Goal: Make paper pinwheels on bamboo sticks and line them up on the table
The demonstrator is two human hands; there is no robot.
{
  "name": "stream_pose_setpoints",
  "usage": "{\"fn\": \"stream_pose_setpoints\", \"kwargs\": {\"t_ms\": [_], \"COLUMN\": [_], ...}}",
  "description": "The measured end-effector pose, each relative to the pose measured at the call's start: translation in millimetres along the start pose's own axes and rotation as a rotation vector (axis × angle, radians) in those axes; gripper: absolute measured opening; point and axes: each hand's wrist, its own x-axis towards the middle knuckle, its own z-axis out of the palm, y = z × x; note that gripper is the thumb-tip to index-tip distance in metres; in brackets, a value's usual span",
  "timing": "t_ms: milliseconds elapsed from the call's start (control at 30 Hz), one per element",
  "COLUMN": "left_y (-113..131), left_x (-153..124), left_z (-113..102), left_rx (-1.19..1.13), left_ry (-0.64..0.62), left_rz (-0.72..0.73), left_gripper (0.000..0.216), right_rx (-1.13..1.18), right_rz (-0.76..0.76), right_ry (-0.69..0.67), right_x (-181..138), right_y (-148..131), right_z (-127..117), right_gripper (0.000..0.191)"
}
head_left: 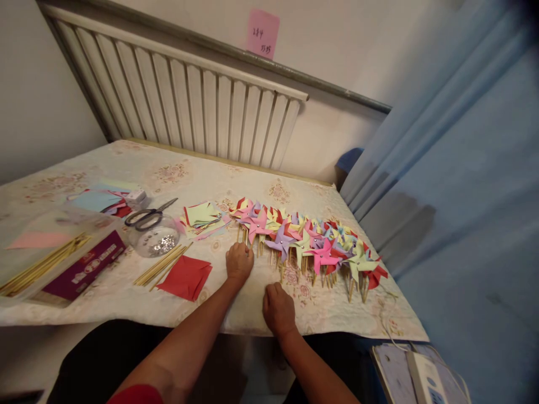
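My left hand (pixel 240 261) is closed in a fist on the flowered tablecloth, close to the stick ends at the left end of a row of paper pinwheels (pixel 301 244). These are pink, purple, yellow, green and red, on thin wooden sticks, and lie packed together. My right hand (pixel 278 307), also a fist, rests nearer the table's front edge, apart from the pinwheels. Nothing shows in either hand. Left of my left hand lie red paper squares (pixel 187 278), several wooden sticks (pixel 162 266) and a stack of coloured paper pieces (pixel 204 217).
Scissors (pixel 150 215) lie by a clear round dish (pixel 145 242) of small shiny pieces. A plastic box (pixel 71 298) at left holds sticks and a purple packet (pixel 86 269). Beyond are blue paper (pixel 92 199) and a small white box (pixel 135 197). A blue curtain (pixel 455 196) hangs right.
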Motion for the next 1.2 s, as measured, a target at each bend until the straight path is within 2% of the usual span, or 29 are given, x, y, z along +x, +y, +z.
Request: {"fn": "stream_pose_setpoints", "kwargs": {"t_ms": [500,700,933,1200], "left_y": [0,2,4,12], "left_x": [-1,0,2,3], "left_z": [3,1,5,5], "left_rx": [0.022,0.007,0.023,0.049], "left_ry": [0.014,0.028,0.053,0.013], "left_rz": [0.047,0.117,0.079,0.057], "left_gripper": [0.012,0.014,0.015,0.016], "right_rx": [0.007,0.011,0.024,0.024], "right_rz": [-0.01,-0.004,-0.003,-0.007], "right_ry": [0.008,0.0,-0.004,0.014], "right_x": [-1,-2,0,0], "right_y": [1,1,-1,-1], "right_z": [0,1,-2,-4], "right_gripper": [0.011,0.012,0.011,0.012]}}
